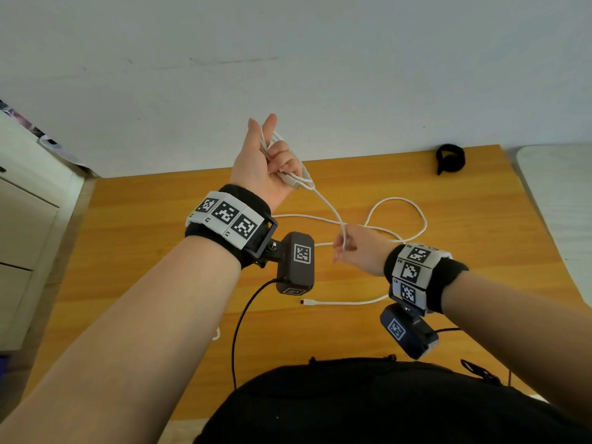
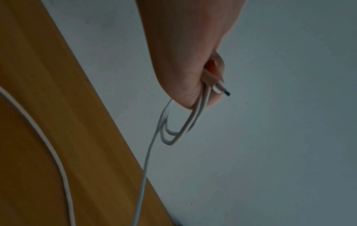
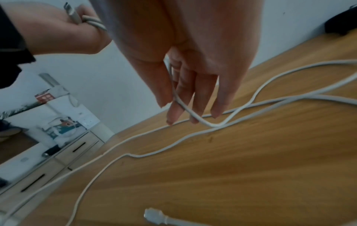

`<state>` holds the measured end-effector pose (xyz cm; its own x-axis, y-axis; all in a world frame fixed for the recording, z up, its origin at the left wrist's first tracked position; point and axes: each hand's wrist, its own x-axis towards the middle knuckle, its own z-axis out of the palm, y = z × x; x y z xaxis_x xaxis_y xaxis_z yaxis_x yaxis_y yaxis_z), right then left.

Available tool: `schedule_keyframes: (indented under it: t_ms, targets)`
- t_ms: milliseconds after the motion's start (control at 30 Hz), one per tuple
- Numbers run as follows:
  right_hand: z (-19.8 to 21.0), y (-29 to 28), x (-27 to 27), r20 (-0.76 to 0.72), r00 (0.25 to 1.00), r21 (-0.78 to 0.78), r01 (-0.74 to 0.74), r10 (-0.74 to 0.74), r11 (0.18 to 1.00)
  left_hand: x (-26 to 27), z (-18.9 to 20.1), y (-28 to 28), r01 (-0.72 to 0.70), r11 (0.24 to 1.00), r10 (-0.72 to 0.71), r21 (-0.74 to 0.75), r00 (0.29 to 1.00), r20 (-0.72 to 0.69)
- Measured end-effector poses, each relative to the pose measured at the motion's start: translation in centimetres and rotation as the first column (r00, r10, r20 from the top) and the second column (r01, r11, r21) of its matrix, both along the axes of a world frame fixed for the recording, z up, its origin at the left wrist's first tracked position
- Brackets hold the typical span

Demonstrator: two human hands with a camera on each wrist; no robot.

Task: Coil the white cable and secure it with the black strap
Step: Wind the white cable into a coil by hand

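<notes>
My left hand [image 1: 272, 158] is raised above the wooden table [image 1: 160, 251] and grips a few small loops of the white cable [image 2: 173, 134], with one connector [image 2: 222, 90] sticking out of the fist. From there the cable runs down to my right hand [image 1: 355, 248], which pinches it between thumb and index finger [image 3: 173, 110] just above the table. The rest of the white cable [image 1: 400, 200] lies in loose loops on the table, its free connector [image 1: 304, 302] near the front. The black strap [image 1: 450, 158] lies curled at the far right corner, away from both hands.
A white drawer cabinet [image 1: 25, 219] stands to the left of the table. A white rounded surface [image 1: 557, 187] borders the table's right edge. A plain wall rises behind. Black fabric [image 1: 368, 405] fills the near edge below my arms.
</notes>
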<state>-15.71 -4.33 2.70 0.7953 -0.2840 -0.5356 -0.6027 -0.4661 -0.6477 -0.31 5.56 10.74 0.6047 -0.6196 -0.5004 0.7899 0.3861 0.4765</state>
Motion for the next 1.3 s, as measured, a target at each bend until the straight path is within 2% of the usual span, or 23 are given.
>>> schedule_keyframes:
  t_ms: [100, 200, 333, 400, 467, 533, 600, 700, 900, 967, 1033, 1167, 1233, 1300]
  targets:
    - [0.3, 0.4, -0.2, 0.053, 0.998, -0.032, -0.029, 0.031, 0.999, 0.0, -0.3, -0.1, 0.009, 0.998, -0.012, 0.055, 0.999, 0.046]
    - [1.0, 0.5, 0.2, 0.044, 0.991, -0.188, -0.119, 0.130, 0.975, -0.3, -0.4, -0.4, 0.031, 0.988, -0.052, 0.154, 0.990, 0.134]
    - [2.2, 0.2, 0.5, 0.023, 0.943, -0.404, -0.294, 0.331, 0.866, -0.6, -0.5, -0.9, 0.043, 0.976, -0.081, 0.214, 0.982, 0.171]
    - [3.0, 0.2, 0.6, 0.034, 0.914, -0.478, -0.340, 0.404, 0.810, -0.7, -0.6, -1.0, 0.058, 0.959, -0.128, 0.278, 0.963, 0.238]
    - [3.7, 0.2, 0.8, 0.015, 0.883, -0.544, -0.386, 0.469, 0.745, -1.0, -1.1, -1.1, 0.092, 0.928, -0.235, 0.361, 0.896, 0.376]
    - [4.4, 0.4, 1.0, -0.002, 0.865, -0.591, -0.406, 0.502, 0.697, -1.5, -1.5, -1.0, 0.120, 0.882, -0.369, 0.456, 0.777, 0.509]
    - [5.0, 0.5, 1.3, 0.028, 0.877, -0.590, -0.373, 0.480, 0.716, -1.9, -1.7, -0.8, 0.108, 0.820, -0.487, 0.562, 0.646, 0.588]
    - [5.4, 0.2, 1.5, 0.148, 0.893, -0.539, -0.287, 0.425, 0.792, -2.1, -1.9, -0.6, 0.073, 0.723, -0.631, 0.687, 0.476, 0.613]
    - [5.6, -0.2, 1.4, 0.393, 0.847, -0.526, -0.113, 0.359, 0.843, -2.4, -2.2, -0.2, 0.046, 0.587, -0.791, 0.808, 0.245, 0.560]
    - [5.9, -0.4, 1.5, 0.394, 0.868, -0.516, -0.065, 0.303, 0.854, -2.7, -2.4, 0.0, 0.083, 0.545, -0.826, 0.834, 0.225, 0.517]
    - [6.0, -0.8, 1.6, 0.329, 0.921, -0.492, -0.021, 0.208, 0.870, -2.9, -2.6, 0.2, 0.085, 0.508, -0.851, 0.857, 0.199, 0.485]
    - [5.3, -2.2, 1.6, 0.154, 0.986, -0.391, -0.001, 0.066, 0.921, -2.6, -2.4, 0.2, -0.025, 0.474, -0.870, 0.880, 0.141, 0.473]
    - [5.0, -3.1, 1.2, 0.071, 0.996, -0.276, -0.036, 0.057, 0.961, -2.1, -2.3, 0.4, -0.060, 0.480, -0.861, 0.875, 0.158, 0.483]
    - [4.9, -3.7, 0.8, 0.062, 0.998, -0.087, -0.009, 0.015, 0.996, -1.7, -2.2, 0.5, -0.061, 0.475, -0.860, 0.878, 0.180, 0.478]
